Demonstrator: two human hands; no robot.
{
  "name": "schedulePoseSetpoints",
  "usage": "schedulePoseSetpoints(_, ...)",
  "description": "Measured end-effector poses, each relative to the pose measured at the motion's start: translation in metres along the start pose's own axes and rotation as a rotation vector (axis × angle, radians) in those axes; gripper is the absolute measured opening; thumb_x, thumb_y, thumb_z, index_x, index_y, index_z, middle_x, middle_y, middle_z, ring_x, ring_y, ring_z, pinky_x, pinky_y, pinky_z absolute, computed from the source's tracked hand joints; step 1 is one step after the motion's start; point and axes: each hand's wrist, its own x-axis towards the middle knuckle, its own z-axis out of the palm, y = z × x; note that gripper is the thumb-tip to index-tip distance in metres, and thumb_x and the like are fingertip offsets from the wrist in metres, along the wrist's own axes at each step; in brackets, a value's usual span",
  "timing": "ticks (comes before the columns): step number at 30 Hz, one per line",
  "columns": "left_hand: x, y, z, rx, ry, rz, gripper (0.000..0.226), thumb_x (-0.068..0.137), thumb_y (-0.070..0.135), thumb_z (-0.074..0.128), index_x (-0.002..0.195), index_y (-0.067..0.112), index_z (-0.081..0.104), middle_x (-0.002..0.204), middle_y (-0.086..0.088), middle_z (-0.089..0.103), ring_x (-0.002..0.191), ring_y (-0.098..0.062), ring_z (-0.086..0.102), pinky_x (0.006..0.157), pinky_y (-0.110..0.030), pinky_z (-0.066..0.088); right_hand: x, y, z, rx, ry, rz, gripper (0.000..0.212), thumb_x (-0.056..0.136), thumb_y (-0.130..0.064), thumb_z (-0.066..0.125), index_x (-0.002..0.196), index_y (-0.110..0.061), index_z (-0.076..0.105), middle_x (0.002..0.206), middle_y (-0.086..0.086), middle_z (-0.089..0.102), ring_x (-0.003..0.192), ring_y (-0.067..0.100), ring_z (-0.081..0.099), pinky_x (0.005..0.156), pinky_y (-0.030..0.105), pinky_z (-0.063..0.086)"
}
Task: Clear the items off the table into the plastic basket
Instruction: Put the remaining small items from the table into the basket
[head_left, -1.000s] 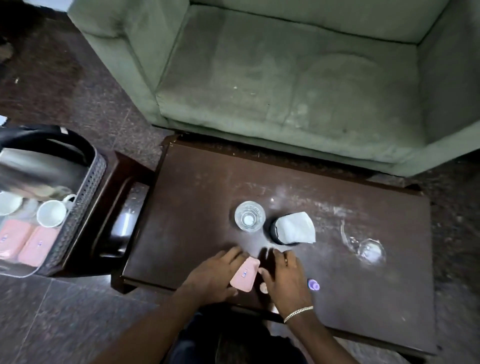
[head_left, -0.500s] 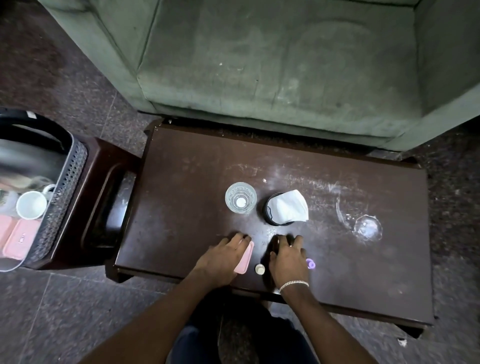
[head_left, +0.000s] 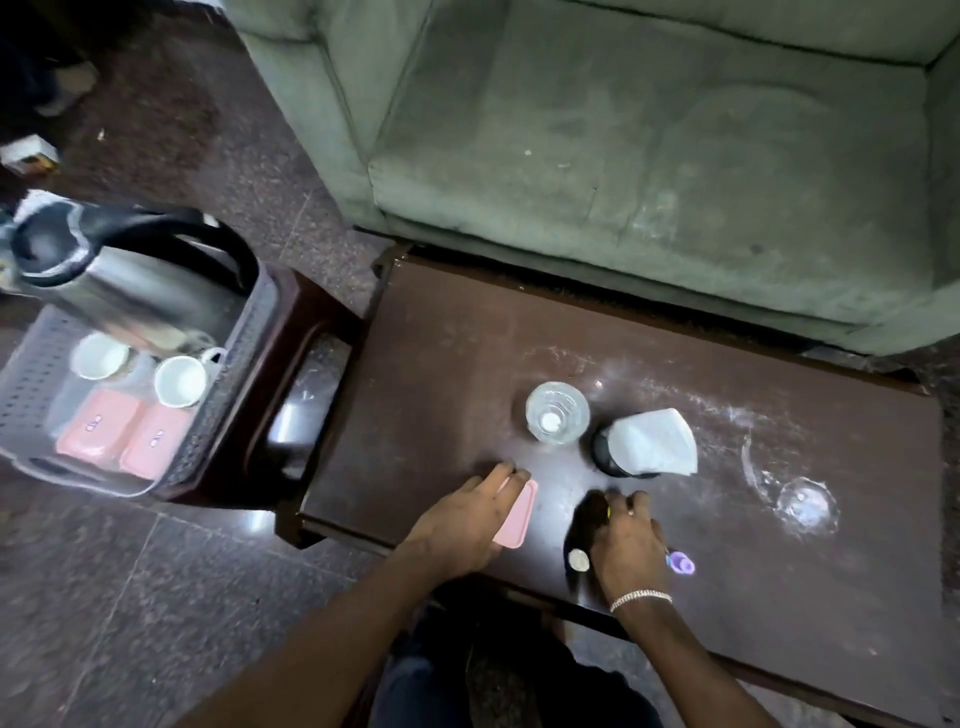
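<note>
On the dark wooden table (head_left: 441, 364), my left hand (head_left: 462, 525) lies over a flat pink case (head_left: 518, 514) near the front edge, fingers curled on it. My right hand (head_left: 626, 540) is closed on a dark object that I cannot make out; a small white round cap (head_left: 578, 560) shows at its left and a purple piece (head_left: 681, 563) at its right. Beyond the hands stand a clear glass (head_left: 557, 412) and a black cup with a white tissue (head_left: 649, 441) in it. A second clear glass (head_left: 805, 505) lies on its side at the right. The plastic basket (head_left: 31, 384) sits at far left.
The basket rests on a small dark stool (head_left: 306, 322) and holds a steel kettle (head_left: 124, 280), two white cups (head_left: 179, 380) and two pink cases (head_left: 124, 436). A green sofa (head_left: 649, 156) stands behind the table. Dark stone floor lies all around.
The view has swung left, bringing the basket fully into sight. My left hand stays on the pink case and my right hand stays on the dark object beside it.
</note>
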Motion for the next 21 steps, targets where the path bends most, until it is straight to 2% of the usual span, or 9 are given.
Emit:
schedulePoseSetpoints(2, -0.019, -0.017, -0.017, 0.021, 0.034, 0.006, 0.103, 0.081, 0.018, 0.074, 0.163, 0.018, 0.012, 0.162, -0.001, 0.020, 0.133, -0.029, 0.050, 0.108, -0.041, 0.049, -0.009, -0.023, -0.008, 0.045, 0.027, -0.057, 0.050, 0.079, -0.002, 0.062, 0.128, -0.012, 0.061, 0.117, 0.016, 0.053, 0.087, 0.043, 0.061, 0.072, 0.046, 0.052)
schedulePoseSetpoints(6, -0.064, -0.058, -0.058, 0.005, 0.143, -0.045, 0.108, 0.077, 0.017, 0.079, 0.160, 0.025, 0.010, 0.164, 0.001, 0.020, 0.136, -0.028, 0.051, 0.108, -0.041, 0.050, -0.022, -0.092, -0.028, 0.148, 0.054, -0.212, 0.045, 0.073, 0.002, 0.069, 0.118, -0.005, 0.067, 0.110, 0.020, 0.056, 0.079, 0.046, 0.061, 0.073, 0.047, 0.053)
schedulePoseSetpoints(8, -0.090, -0.082, -0.084, -0.004, 0.175, -0.072, 0.109, 0.077, 0.018, 0.079, 0.160, 0.026, 0.010, 0.167, 0.000, 0.020, 0.140, -0.029, 0.048, 0.111, -0.041, 0.047, -0.027, -0.134, -0.038, 0.215, 0.056, -0.291, 0.042, 0.075, 0.002, 0.069, 0.117, -0.004, 0.067, 0.112, 0.021, 0.057, 0.083, 0.046, 0.061, 0.076, 0.048, 0.053)
schedulePoseSetpoints(11, -0.129, -0.121, -0.123, -0.017, 0.249, -0.117, 0.103, 0.077, 0.023, 0.079, 0.162, 0.021, 0.020, 0.167, -0.004, 0.024, 0.143, -0.027, 0.046, 0.116, -0.034, 0.041, -0.035, -0.202, -0.056, 0.332, 0.037, -0.337, 0.041, 0.083, -0.004, 0.066, 0.123, -0.011, 0.067, 0.119, 0.013, 0.054, 0.093, 0.038, 0.063, 0.081, 0.044, 0.055)
schedulePoseSetpoints(14, -0.169, -0.163, -0.155, -0.020, 0.312, -0.202, 0.102, 0.077, 0.024, 0.080, 0.161, 0.021, 0.022, 0.165, -0.003, 0.026, 0.142, -0.026, 0.046, 0.110, -0.026, 0.039, -0.045, -0.268, -0.070, 0.429, 0.003, -0.444, 0.044, 0.085, -0.008, 0.066, 0.128, -0.017, 0.064, 0.117, 0.006, 0.051, 0.092, 0.032, 0.063, 0.081, 0.044, 0.055)
schedulePoseSetpoints(21, -0.255, -0.274, -0.189, 0.002, 0.305, -0.431, 0.110, 0.071, 0.022, 0.091, 0.158, 0.025, 0.026, 0.159, -0.002, 0.027, 0.131, -0.029, 0.055, 0.101, -0.036, 0.050, -0.067, -0.409, -0.065, 0.476, -0.047, -0.631, 0.041, 0.086, -0.013, 0.062, 0.126, -0.018, 0.064, 0.119, 0.004, 0.052, 0.098, 0.030, 0.061, 0.085, 0.037, 0.045)
